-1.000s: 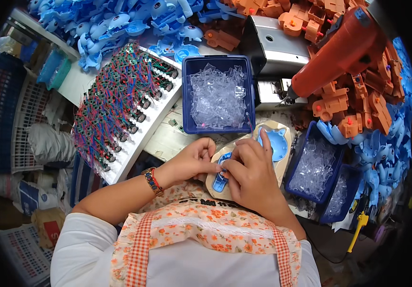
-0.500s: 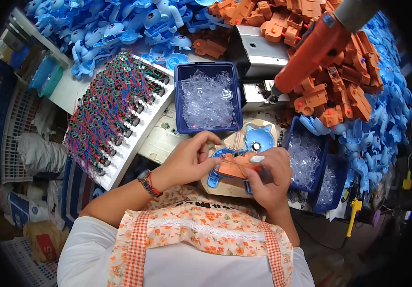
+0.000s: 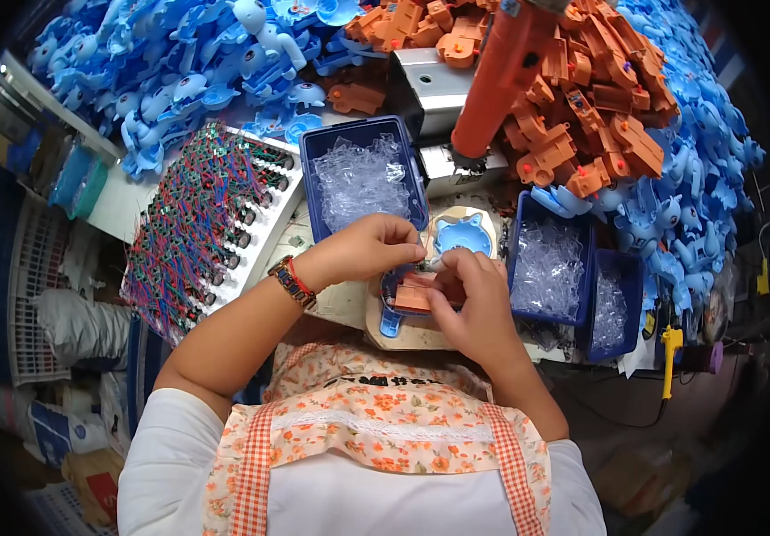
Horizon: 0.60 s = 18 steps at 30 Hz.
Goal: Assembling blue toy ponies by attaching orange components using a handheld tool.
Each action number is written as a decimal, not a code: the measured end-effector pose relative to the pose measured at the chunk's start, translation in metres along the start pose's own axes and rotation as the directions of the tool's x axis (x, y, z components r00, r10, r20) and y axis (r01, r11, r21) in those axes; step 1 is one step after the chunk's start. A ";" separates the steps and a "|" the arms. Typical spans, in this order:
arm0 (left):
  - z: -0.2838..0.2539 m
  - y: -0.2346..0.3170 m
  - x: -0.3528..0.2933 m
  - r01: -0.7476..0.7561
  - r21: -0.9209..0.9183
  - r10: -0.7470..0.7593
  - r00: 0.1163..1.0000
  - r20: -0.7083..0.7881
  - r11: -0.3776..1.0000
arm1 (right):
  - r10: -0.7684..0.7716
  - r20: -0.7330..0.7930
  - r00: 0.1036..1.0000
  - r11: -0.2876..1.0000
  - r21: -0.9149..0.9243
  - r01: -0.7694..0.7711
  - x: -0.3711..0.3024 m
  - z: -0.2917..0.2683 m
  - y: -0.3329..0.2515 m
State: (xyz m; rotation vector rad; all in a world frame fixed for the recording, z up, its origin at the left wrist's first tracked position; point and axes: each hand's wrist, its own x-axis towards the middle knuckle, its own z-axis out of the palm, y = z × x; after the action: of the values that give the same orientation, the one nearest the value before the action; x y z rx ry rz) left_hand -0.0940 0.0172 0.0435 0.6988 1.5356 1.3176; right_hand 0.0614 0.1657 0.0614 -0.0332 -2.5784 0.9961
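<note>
My left hand (image 3: 369,253) reaches in over the work, thumb and fingertips pinched together; what they hold is too small to make out. Close beside it, my right hand (image 3: 477,302) bends its fingers over an orange plastic housing (image 3: 414,293), thumb against its right part. Something small and white (image 3: 439,265) shows at the right fingertips. The housing lies in a blue plastic shell (image 3: 391,322), mostly covered by my hands. Behind them a blue cup-shaped part (image 3: 464,235) sits on a beige fixture (image 3: 376,332).
Blue bins of clear plastic pieces (image 3: 363,183) (image 3: 546,268) (image 3: 610,313) flank the fixture. A white tray (image 3: 288,192) of wired circuit boards lies left. An orange-red power screwdriver (image 3: 506,80) hangs ahead, before piles of orange housings (image 3: 573,116) and blue shells (image 3: 188,89).
My hands have come closer together, the left moving over toward the right. The round dark-and-white piece seen in the blue cup no longer shows there. The whole view has shifted slightly.
</note>
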 end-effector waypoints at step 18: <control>0.039 0.031 -0.031 -0.225 0.863 0.479 0.877 -0.022 0.452 | 0.096 -0.012 0.995 0.955 0.284 -0.088 -0.006 0.005 0.014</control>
State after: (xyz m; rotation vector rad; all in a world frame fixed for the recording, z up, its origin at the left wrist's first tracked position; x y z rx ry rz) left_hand -0.0519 0.0135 0.0835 1.5987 2.3849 0.8746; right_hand 0.0637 0.1717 0.0468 -0.0905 -2.4047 1.3810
